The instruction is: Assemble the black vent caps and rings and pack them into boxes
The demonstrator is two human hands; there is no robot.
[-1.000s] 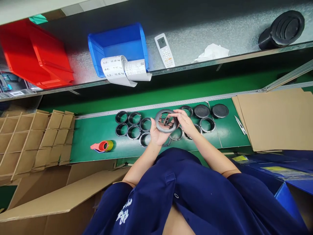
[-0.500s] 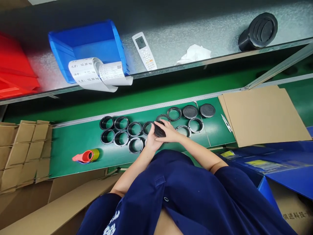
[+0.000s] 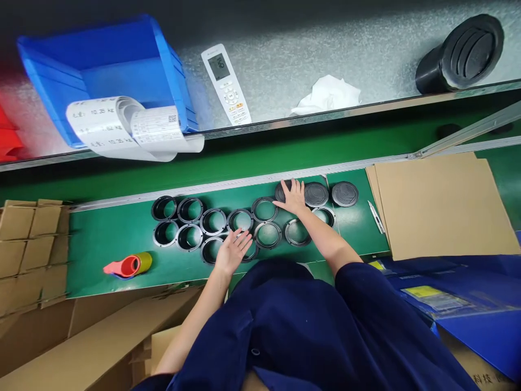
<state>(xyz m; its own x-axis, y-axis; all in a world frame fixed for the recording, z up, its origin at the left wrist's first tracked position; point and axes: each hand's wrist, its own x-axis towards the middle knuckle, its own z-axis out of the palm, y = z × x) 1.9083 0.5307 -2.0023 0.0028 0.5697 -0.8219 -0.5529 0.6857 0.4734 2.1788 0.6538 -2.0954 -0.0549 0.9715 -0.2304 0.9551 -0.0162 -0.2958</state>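
Observation:
My right hand (image 3: 292,199) lies with fingers spread over a black round cap (image 3: 280,193), partly hidden beneath it, at the back of the green bench. Just to the right sit two more capped black pieces, one at the back row's middle (image 3: 316,195) and one farther right (image 3: 345,194). My left hand (image 3: 233,251) is palm up, fingers apart and nothing in it, above the front rings. Around both hands stand several uncapped black rings, among them a ring (image 3: 265,209) left of my right hand and a ring (image 3: 213,221) beyond my left.
A red and yellow tape roll (image 3: 132,265) lies at left near folded cardboard (image 3: 24,244). At right are a utility knife (image 3: 377,217), flat cardboard sheets (image 3: 443,206) and a blue box (image 3: 480,331). The shelf above bears a blue bin (image 3: 171,81), labels (image 3: 158,130) and a remote (image 3: 228,87).
My hands have parted. The black cap they held together is now at the back row under my right hand, where an uncapped ring showed. My left hand has moved left and opened.

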